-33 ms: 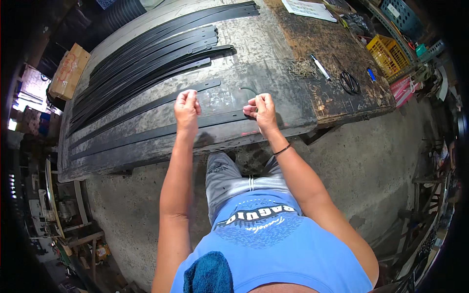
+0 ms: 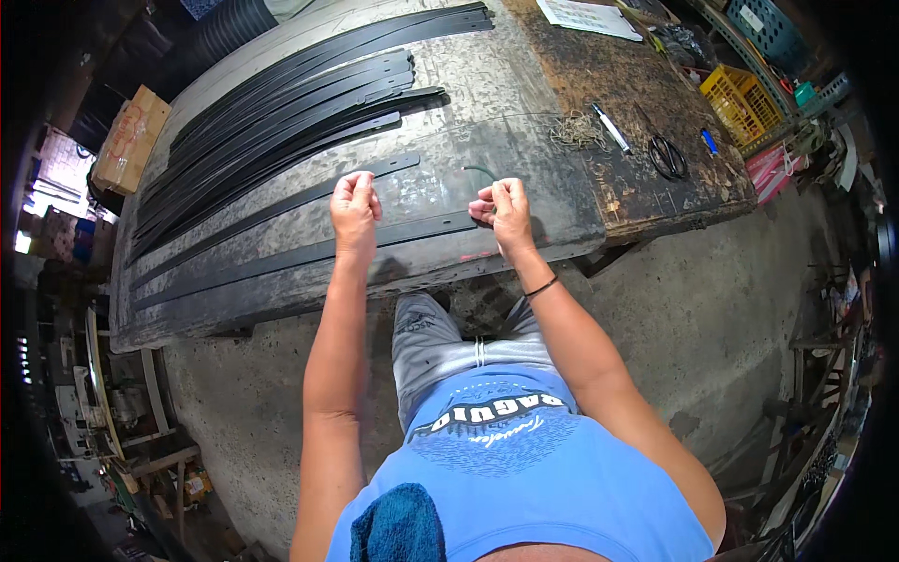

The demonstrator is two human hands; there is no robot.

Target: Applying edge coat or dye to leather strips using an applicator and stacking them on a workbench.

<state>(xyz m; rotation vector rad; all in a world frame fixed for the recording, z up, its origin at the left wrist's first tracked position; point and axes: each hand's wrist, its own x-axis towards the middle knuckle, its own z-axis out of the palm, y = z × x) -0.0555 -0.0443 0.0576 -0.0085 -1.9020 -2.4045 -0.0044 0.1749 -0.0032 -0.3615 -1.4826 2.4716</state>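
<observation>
Both my hands hover over the front of a grey worktable [image 2: 524, 112], fingers pinched together. My left hand [image 2: 354, 208] is closed above a long black strip [image 2: 281, 255] that lies along the table's near edge; nothing shows between its fingers. My right hand [image 2: 504, 208] is pinched at the right end of that strip. A thin green wire [image 2: 478, 170] curves out from its fingertips. A second black strip [image 2: 272, 206] lies just beyond the hands.
Many long black strips [image 2: 281, 112] are stacked across the far left of the table. On the brown bench section lie scissors [image 2: 669, 155], a white marker [image 2: 612, 129], a tuft of fibres [image 2: 579, 131] and a paper sheet [image 2: 590, 15]. A yellow crate [image 2: 742, 101] stands right, a cardboard box [image 2: 131, 139] left.
Both hands have shifted very slightly to the left and stay pinched; the strips on the table have not moved.
</observation>
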